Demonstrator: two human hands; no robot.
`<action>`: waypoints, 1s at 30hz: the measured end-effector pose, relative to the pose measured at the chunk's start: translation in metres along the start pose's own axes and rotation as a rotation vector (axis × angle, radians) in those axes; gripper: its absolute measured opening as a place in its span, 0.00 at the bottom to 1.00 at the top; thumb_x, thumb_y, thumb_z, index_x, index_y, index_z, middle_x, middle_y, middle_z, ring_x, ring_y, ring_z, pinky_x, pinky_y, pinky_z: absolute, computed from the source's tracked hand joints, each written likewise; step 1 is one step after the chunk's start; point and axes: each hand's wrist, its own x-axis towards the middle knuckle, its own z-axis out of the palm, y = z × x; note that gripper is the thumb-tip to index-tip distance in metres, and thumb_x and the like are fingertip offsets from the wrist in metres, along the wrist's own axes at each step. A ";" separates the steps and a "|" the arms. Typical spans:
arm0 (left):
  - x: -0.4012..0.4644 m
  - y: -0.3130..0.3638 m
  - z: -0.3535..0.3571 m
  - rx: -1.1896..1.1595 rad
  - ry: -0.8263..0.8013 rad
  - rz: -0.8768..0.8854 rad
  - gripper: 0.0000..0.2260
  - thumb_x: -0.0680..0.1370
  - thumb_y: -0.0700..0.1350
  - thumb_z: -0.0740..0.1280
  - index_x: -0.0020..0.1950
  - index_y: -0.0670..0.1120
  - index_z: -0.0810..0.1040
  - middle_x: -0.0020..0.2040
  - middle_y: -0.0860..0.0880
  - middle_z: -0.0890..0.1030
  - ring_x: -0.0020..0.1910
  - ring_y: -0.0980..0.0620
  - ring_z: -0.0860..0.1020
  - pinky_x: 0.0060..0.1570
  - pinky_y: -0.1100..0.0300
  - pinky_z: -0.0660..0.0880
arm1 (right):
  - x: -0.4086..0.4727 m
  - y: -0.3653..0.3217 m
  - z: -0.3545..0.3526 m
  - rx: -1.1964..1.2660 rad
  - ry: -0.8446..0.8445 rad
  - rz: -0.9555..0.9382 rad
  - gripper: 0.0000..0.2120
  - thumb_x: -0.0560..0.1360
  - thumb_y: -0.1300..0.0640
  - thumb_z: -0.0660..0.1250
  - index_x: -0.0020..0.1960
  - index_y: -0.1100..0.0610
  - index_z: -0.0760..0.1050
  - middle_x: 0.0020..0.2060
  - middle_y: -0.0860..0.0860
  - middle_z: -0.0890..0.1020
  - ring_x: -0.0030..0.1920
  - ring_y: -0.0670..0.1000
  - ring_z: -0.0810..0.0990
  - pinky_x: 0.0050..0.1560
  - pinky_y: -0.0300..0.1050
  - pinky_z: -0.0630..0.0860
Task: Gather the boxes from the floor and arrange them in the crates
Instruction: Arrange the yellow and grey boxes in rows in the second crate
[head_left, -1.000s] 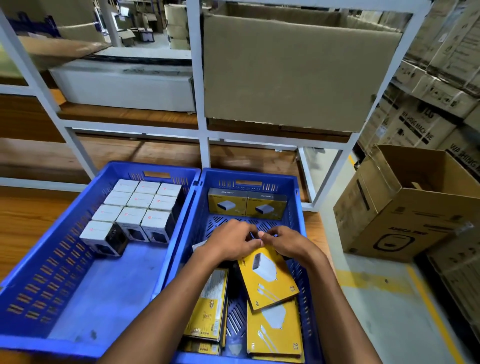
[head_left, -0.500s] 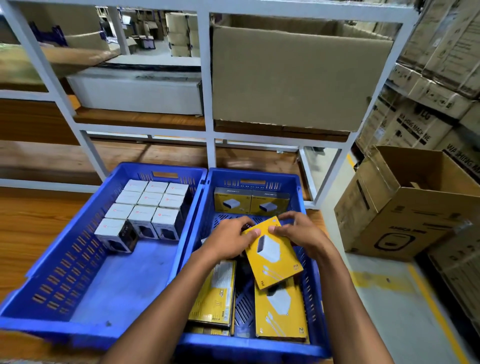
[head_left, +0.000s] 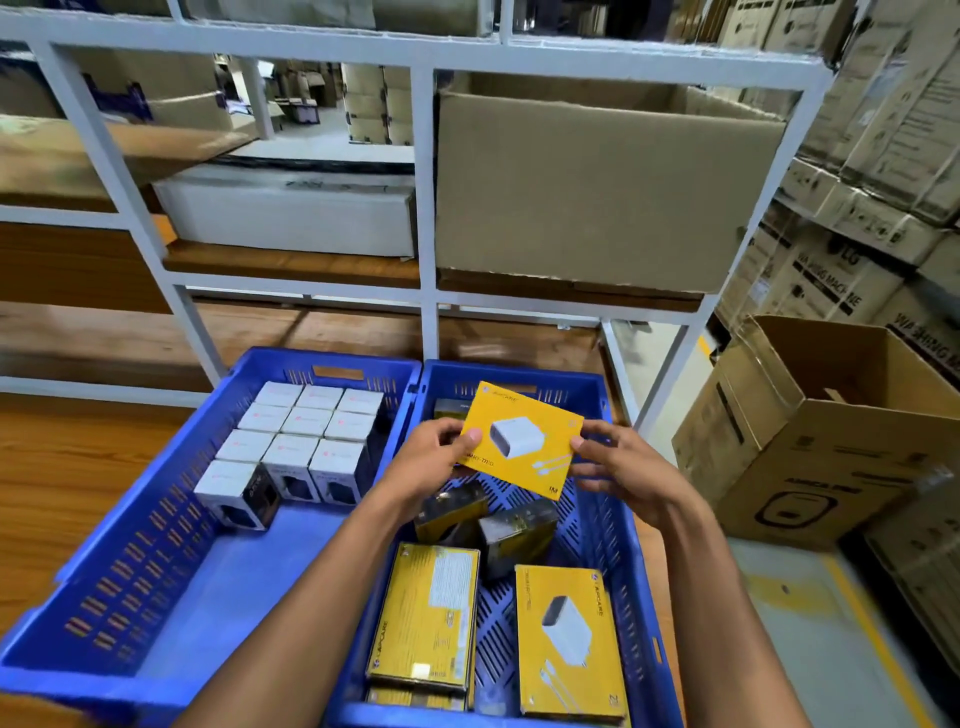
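Two blue crates stand side by side on the wooden floor. Above the right crate (head_left: 621, 525) I hold a flat yellow charger box (head_left: 524, 439) face up. My left hand (head_left: 431, 457) pinches its left edge and my right hand (head_left: 615, 467) grips its right edge. Under it in that crate lie more yellow boxes (head_left: 569, 639), one of them back side up (head_left: 426, 618), and two small dark ones (head_left: 514, 535) tipped over. The left crate (head_left: 171, 587) holds rows of small white boxes (head_left: 306, 441) at its far end.
A white metal rack (head_left: 426, 234) stands right behind the crates with a large cardboard carton (head_left: 587, 192) and a white box (head_left: 291, 218) on its shelf. An open brown carton (head_left: 831, 441) sits on the grey floor at right, with stacked cartons behind it.
The yellow box has been lifted from low in the right crate and turned level, now held higher toward the crate's far end. The two small dark boxes beneath are now uncovered.
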 end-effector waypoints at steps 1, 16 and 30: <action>0.003 -0.001 -0.001 -0.011 0.006 -0.010 0.12 0.84 0.52 0.68 0.62 0.46 0.82 0.56 0.46 0.86 0.57 0.46 0.85 0.63 0.45 0.81 | 0.001 0.002 -0.001 0.025 -0.017 -0.026 0.14 0.83 0.60 0.66 0.69 0.58 0.75 0.55 0.58 0.86 0.51 0.58 0.81 0.60 0.55 0.79; 0.057 0.002 -0.015 0.903 0.227 0.215 0.14 0.80 0.45 0.73 0.62 0.48 0.72 0.58 0.47 0.77 0.58 0.44 0.77 0.55 0.48 0.74 | 0.093 0.024 0.024 -0.272 0.198 -0.160 0.20 0.73 0.69 0.75 0.56 0.47 0.79 0.52 0.48 0.86 0.56 0.54 0.85 0.54 0.58 0.85; 0.088 -0.011 0.005 1.469 0.169 0.146 0.22 0.74 0.29 0.72 0.67 0.38 0.72 0.63 0.39 0.72 0.54 0.38 0.82 0.42 0.48 0.75 | 0.142 0.069 0.059 -0.506 0.363 -0.077 0.22 0.72 0.64 0.78 0.63 0.50 0.81 0.62 0.52 0.83 0.64 0.52 0.80 0.64 0.43 0.75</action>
